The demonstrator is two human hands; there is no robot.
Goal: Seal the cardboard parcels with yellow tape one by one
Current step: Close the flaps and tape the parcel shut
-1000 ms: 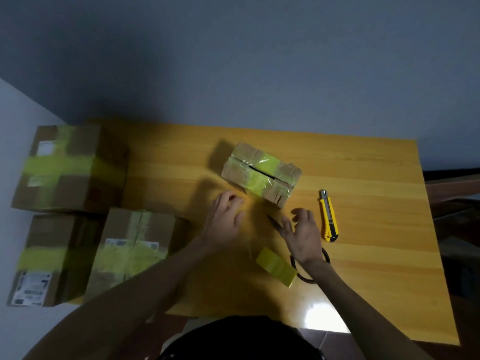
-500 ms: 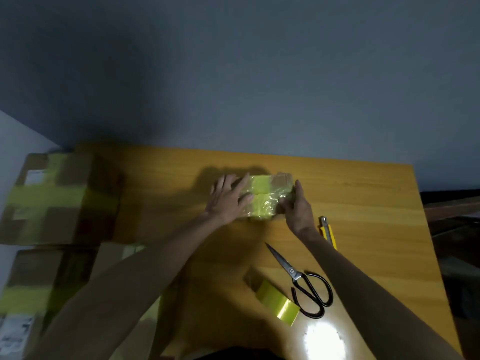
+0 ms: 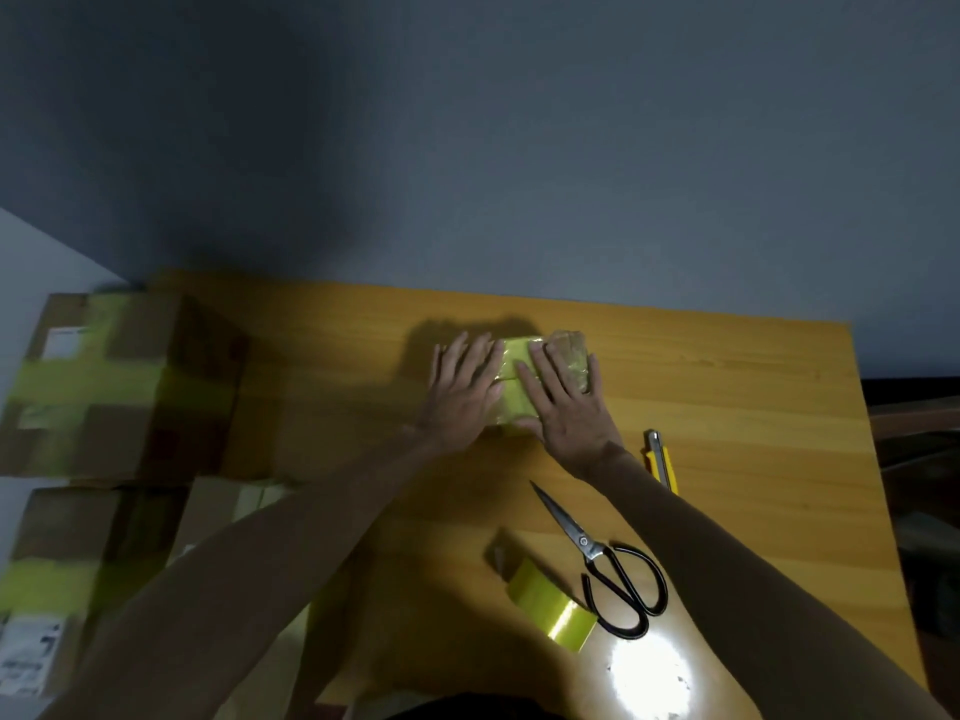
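Note:
A small cardboard parcel (image 3: 570, 356) with a band of yellow tape across its middle lies on the wooden table (image 3: 727, 407), near the far edge. My left hand (image 3: 462, 389) lies flat on its left part with straight fingers. Flat on the taped middle and right part is my right hand (image 3: 563, 402), fingers straight and spread. Most of the parcel is hidden under both hands. A roll of yellow tape (image 3: 550, 605) lies near the table's front edge.
Black-handled scissors (image 3: 608, 563) lie beside the tape roll. A yellow utility knife (image 3: 661, 459) lies right of my right wrist. Three larger taped cardboard boxes (image 3: 104, 376) stand at the table's left side. A grey wall rises behind the table.
Both hands left the table near the scissors, took the small parcel by its ends, and now press flat on its top. The parcel has turned square to the table edge.

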